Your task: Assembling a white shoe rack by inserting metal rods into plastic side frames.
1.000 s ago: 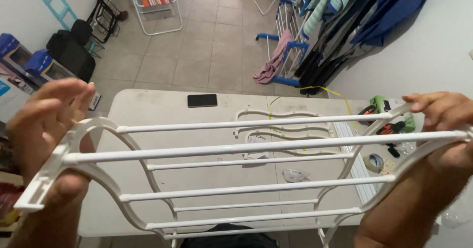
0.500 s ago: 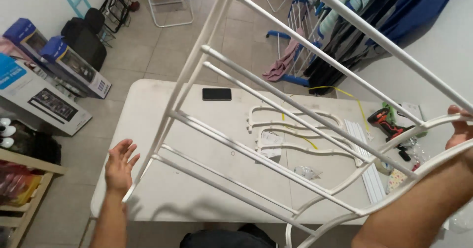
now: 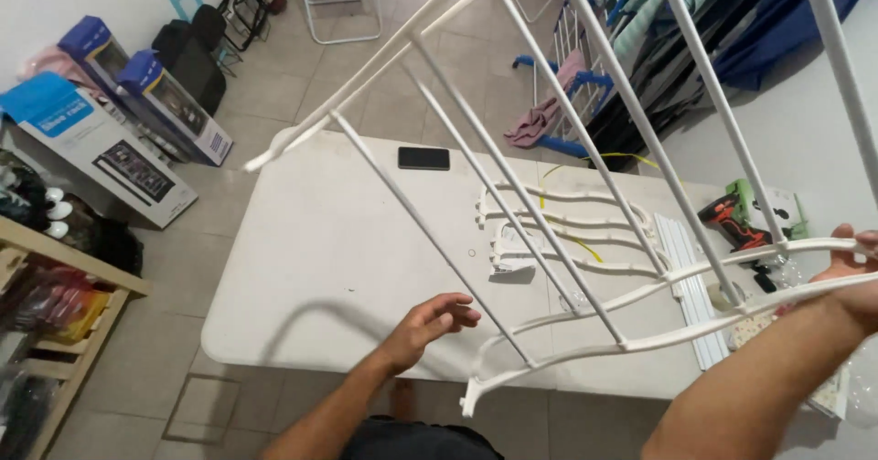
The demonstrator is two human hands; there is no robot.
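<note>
A white drying-rack panel [image 3: 549, 195] with several parallel rods is tilted up over the white folding table [image 3: 320, 259]. My right hand [image 3: 855, 272] grips its curved side rail at the far right edge of the view. My left hand [image 3: 434, 325] hovers open and empty above the table's near edge, just left of the panel's lowest rod. More white curved rack parts [image 3: 567, 227] lie flat on the table under the panel.
A black phone [image 3: 423, 158] lies near the table's far edge. A red and black power drill [image 3: 732, 222] sits at the right end. Long boxes [image 3: 101, 140] stand on the floor at left beside a wooden shelf [image 3: 64, 277]. Clothes hang on a rack [image 3: 658, 48] behind.
My left hand let go of the panel and dropped toward the table. The panel swung from lying flat in front of me to steeply tilted, held by my right hand alone.
</note>
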